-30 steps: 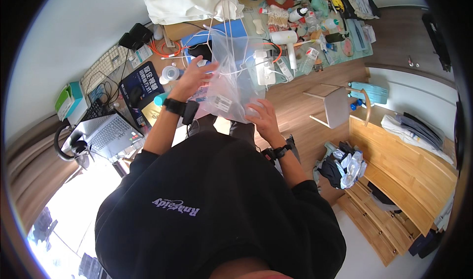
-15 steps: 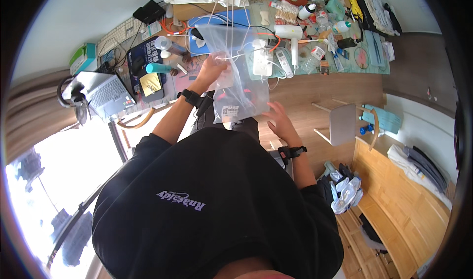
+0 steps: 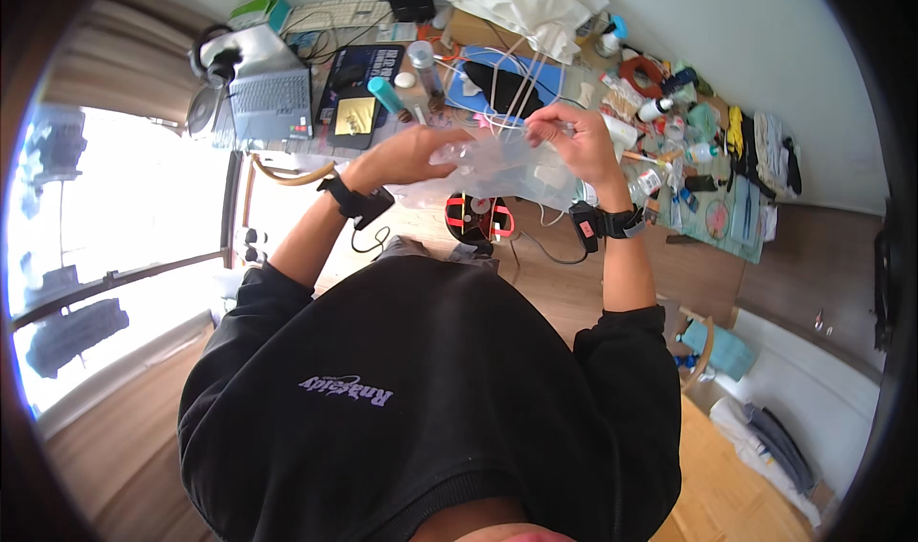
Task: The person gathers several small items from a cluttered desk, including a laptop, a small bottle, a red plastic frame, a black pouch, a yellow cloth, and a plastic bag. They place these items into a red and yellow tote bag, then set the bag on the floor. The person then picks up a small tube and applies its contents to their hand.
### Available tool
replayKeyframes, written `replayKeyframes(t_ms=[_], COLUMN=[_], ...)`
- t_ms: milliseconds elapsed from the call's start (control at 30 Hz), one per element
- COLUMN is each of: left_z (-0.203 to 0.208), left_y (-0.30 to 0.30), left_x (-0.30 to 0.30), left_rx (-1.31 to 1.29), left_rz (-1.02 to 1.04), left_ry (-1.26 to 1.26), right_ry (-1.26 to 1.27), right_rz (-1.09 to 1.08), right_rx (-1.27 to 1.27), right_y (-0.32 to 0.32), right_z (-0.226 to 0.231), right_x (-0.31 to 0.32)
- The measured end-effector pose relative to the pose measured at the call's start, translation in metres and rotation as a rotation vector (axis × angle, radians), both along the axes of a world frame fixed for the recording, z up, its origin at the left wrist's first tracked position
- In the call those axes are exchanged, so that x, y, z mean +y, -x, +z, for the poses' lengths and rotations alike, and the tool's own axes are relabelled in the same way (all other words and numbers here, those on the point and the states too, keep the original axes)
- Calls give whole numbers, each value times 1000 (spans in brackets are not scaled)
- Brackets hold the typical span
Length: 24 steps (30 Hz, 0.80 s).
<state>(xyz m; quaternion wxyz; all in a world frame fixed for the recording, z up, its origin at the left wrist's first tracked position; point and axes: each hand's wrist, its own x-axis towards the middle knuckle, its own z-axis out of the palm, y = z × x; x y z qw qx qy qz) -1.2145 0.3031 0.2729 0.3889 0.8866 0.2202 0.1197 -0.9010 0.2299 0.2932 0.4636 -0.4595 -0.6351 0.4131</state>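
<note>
Left hand [image 3: 406, 154] partly closed, thumb and fingers pinching clear plastic bag [image 3: 492, 167]; right hand [image 3: 581, 147] curled, fingertips nearly together, hold on bag unclear. Bag between hands, by near edge of tabletop [image 3: 688, 221]; hands either side, probably keeping limp film spread.

— What is the desk [image 3: 741, 243] carrying toward its left end?
— An open laptop [image 3: 271, 102] is sitting there, a pale keyboard [image 3: 337, 12] is lying beyond it, and a dark mat [image 3: 381, 64] is lying to its right.
— And farther right?
— A blue sheet [image 3: 552, 81] is lying near the middle, bottles [image 3: 655, 110] are crowding beside a red ring-shaped thing [image 3: 641, 78], and clothes [image 3: 770, 154] are resting at the right end.
</note>
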Motion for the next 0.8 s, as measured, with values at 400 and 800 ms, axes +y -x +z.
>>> replayKeyframes(t_ms=[400, 800], left_z=[-26, -37], left_y=[258, 488], left_x=[8, -10], left_rx=[51, -1140], left_rz=[476, 715], left_ry=[403, 1093], right_ry=[169, 501], right_rz=[-316, -44], right_rx=[57, 306], right_y=[82, 310], right_z=[-32, -57], right_x=[26, 28])
